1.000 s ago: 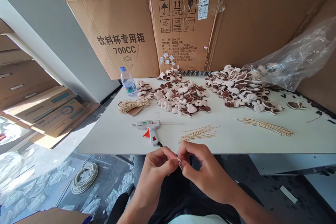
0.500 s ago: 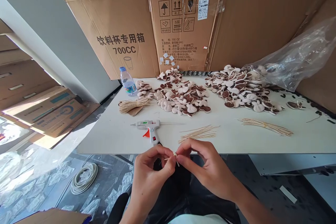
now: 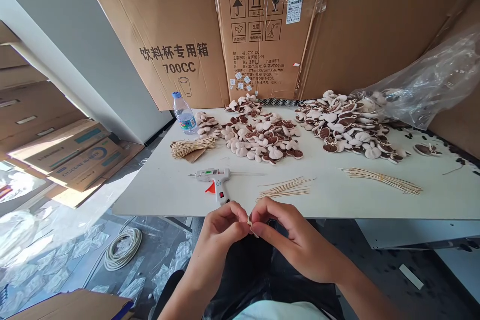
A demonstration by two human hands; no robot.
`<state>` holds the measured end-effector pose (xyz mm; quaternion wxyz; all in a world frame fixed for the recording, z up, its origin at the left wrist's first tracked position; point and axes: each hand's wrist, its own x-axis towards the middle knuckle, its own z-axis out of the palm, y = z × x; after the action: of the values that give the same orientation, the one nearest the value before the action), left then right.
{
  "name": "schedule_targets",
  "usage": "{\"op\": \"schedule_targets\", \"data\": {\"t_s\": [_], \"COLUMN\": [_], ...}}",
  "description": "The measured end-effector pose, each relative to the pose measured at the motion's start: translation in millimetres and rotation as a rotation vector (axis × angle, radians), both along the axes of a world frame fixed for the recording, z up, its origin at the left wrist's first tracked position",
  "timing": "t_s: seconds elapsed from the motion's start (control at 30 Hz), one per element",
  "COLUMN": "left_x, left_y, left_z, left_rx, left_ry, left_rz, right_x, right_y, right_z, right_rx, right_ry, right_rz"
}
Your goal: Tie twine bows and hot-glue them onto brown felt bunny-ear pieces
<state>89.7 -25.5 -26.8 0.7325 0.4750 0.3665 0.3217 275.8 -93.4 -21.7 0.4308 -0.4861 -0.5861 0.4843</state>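
In front of the table edge, above my lap, my left hand and my right hand meet fingertip to fingertip. Both pinch a short piece of cream cord, which seems looped or knotted; most of it is hidden by the fingers. Just beyond lies a loose bunch of thin cream cords. A white glue gun with an orange trigger rests on its side to the left. Farther back is a heap of plush pieces in white and brown.
A larger plush heap, some pieces with cord bows, lies back right beside a clear plastic bag. Cord bundles lie right and left. A water bottle stands by large cardboard boxes. Coiled cable lies on the floor.
My left fingers have closed in over the cord, so less of it shows between the hands. The camera view has shifted slightly.
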Motion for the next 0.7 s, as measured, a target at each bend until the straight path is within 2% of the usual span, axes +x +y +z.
{"op": "schedule_targets", "data": {"t_s": [0.13, 0.27, 0.47, 0.6, 0.7], "left_x": [1.2, -0.8, 1.4, -1.2, -5.9], "left_y": [-1.3, 0.0, -3.5, -4.7, -3.1], "left_z": [-1.1, -2.9, 0.5, 1.3, -0.1], "left_rx": [-0.107, -0.135, 0.015, 0.145, 0.238], "left_ry": [-0.018, -0.017, 0.002, 0.032, 0.099], "left_rz": [-0.002, 0.027, -0.04, 0.015, 0.002], "right_x": [2.6, 5.4, 10.0, 12.1, 12.9], "right_y": [0.0, 0.9, 1.0, 0.2, 0.9], "right_z": [1.9, 2.7, 3.3, 1.1, -1.3], "right_rx": [-0.006, 0.008, 0.009, 0.001, 0.023], "right_ry": [-0.017, -0.056, -0.037, -0.004, 0.013], "right_rz": [0.038, 0.036, 0.023, 0.002, -0.013]}}
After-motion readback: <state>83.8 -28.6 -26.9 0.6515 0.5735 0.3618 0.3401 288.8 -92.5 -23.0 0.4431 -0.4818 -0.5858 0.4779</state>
